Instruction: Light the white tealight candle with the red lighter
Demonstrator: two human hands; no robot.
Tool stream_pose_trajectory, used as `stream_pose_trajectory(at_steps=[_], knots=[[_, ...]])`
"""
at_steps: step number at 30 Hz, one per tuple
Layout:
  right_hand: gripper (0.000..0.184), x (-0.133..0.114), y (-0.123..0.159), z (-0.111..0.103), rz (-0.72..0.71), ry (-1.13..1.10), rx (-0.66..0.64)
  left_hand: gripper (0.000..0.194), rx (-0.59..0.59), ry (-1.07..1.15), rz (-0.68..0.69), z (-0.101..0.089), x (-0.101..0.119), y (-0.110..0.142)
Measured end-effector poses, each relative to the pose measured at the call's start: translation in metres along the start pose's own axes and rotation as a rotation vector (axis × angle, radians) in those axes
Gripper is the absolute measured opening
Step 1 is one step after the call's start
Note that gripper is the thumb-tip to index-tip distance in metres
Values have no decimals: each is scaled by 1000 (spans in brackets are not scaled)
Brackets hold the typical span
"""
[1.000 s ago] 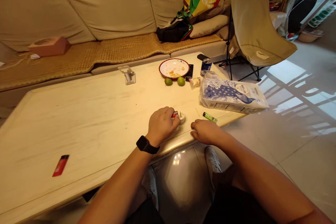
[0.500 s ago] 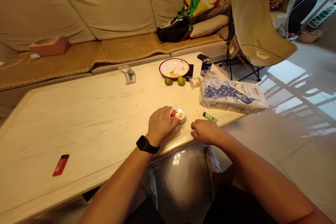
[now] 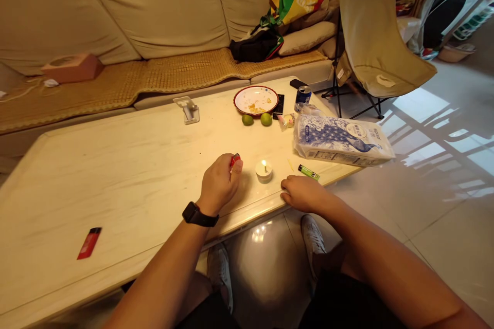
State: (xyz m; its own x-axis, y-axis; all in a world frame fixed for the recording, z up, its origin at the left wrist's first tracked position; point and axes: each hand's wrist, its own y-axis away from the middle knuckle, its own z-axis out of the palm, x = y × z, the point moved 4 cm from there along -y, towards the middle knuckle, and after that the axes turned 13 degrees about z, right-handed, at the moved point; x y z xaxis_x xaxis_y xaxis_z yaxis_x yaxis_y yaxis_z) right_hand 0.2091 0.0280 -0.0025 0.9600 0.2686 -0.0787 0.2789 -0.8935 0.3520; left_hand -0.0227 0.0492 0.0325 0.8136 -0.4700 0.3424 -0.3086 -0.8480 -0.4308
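Note:
My left hand (image 3: 219, 183), with a black watch on the wrist, is closed around a red lighter (image 3: 235, 159); most of the lighter is hidden by the fingers. Just right of it a small white candle (image 3: 264, 171) stands upright on the table with a lit flame, touched by neither hand. My right hand (image 3: 303, 193) rests at the table's near edge, right of the candle, thumb and forefinger slightly apart and nothing visible between them. Beyond its knuckles lies a green lighter (image 3: 309, 172), beside a thin yellow stick (image 3: 290, 164).
The pale table (image 3: 127, 180) carries another red lighter (image 3: 89, 243), a phone stand (image 3: 187, 110), a plate with food scraps (image 3: 247, 96), two limes (image 3: 266, 119), a can (image 3: 303, 96) and a tissue pack (image 3: 343, 139). Behind are a sofa (image 3: 162, 10) and folding chair (image 3: 374, 36).
My left hand has drawn back left from the candle with the red lighter, leaving the burning candle in full view. The right hand stays where it was.

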Motion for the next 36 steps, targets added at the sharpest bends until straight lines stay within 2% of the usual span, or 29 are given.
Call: stream_pose_trajectory(at_steps=[15,26,36], knots=[[33,0,1,0,43,-6,-67,33,-52,-2,19,0,4,1],[30,-1,0,-1,-4,-5,-2,31,-60,-21,67,3,4,3],[30,-4,0,-2,-9,8,-26,29,-65,-73,134,9,23,-4]])
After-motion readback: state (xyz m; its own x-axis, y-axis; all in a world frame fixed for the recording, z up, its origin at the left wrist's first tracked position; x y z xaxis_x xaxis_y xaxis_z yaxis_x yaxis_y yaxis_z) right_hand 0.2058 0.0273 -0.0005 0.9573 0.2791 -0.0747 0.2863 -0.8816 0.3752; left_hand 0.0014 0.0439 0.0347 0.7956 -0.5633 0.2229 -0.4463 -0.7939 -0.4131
